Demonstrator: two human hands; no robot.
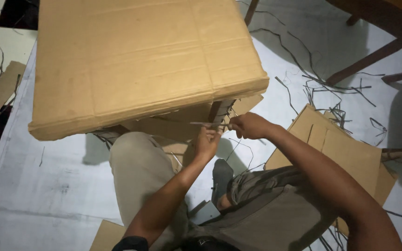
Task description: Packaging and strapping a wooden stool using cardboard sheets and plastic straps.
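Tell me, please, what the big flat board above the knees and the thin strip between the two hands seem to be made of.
The big board looks like brown corrugated cardboard with a matte finish: it shows fold creases and a thick layered edge. The thin strip, pinched by the left hand and the right hand, is pale and narrow; it may be a cardboard sliver or a flat strap, but it is too small to tell.

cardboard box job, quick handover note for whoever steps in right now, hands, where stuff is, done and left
Left hand: fingers pinch a thin grey strip just under the box's near edge.
Right hand: grips the same strip's other end.
Large cardboard box: resting over the person's knee, tilted toward the camera.
Flat cardboard pieces lie on the right; thin dark strips are scattered on the white floor sheet.
Done: cannot tell.
Left: the strip is not yet let go.
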